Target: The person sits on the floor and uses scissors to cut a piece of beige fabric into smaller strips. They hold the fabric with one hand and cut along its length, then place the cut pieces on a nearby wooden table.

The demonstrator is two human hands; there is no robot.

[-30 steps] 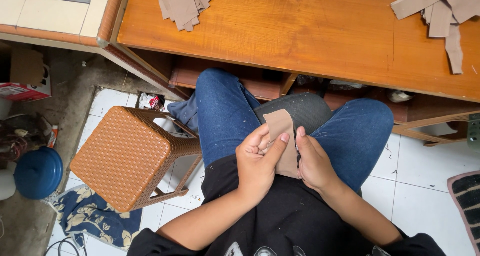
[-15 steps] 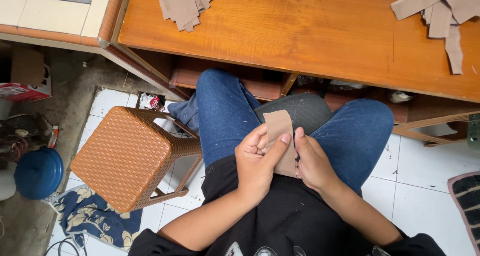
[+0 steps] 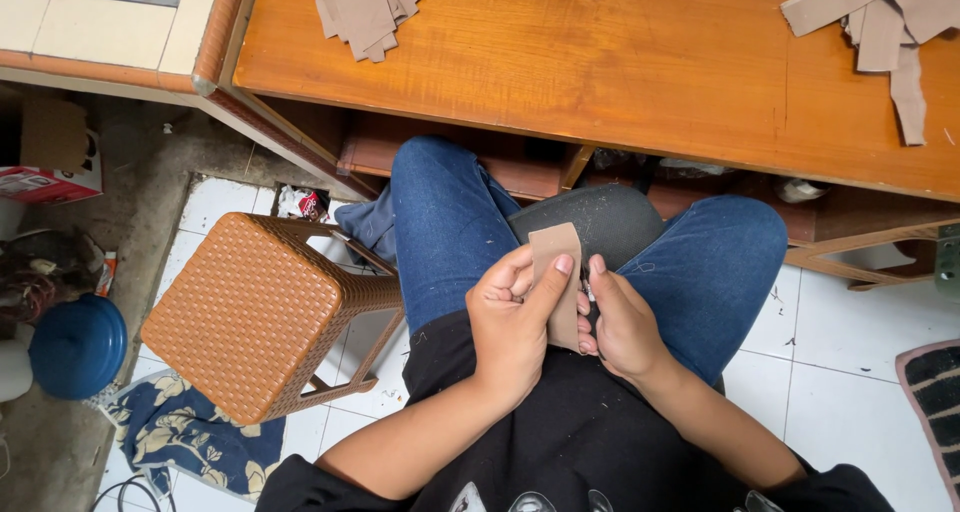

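I sit at a wooden desk with my hands over my lap. My left hand (image 3: 512,322) pinches a small tan rectangular piece (image 3: 556,257) of leather-like material, thumb and fingers on its left edge. My right hand (image 3: 622,327) presses against the piece's right edge and grips a small dark tool, mostly hidden by the fingers. A dark grey pad (image 3: 610,222) lies across my thighs under the piece.
The orange wooden desk (image 3: 600,62) carries a stack of tan pieces (image 3: 365,7) at top left and tan scraps (image 3: 885,22) at top right. A brown woven stool (image 3: 255,317) stands to my left. A blue round lid (image 3: 75,347) lies on the floor.
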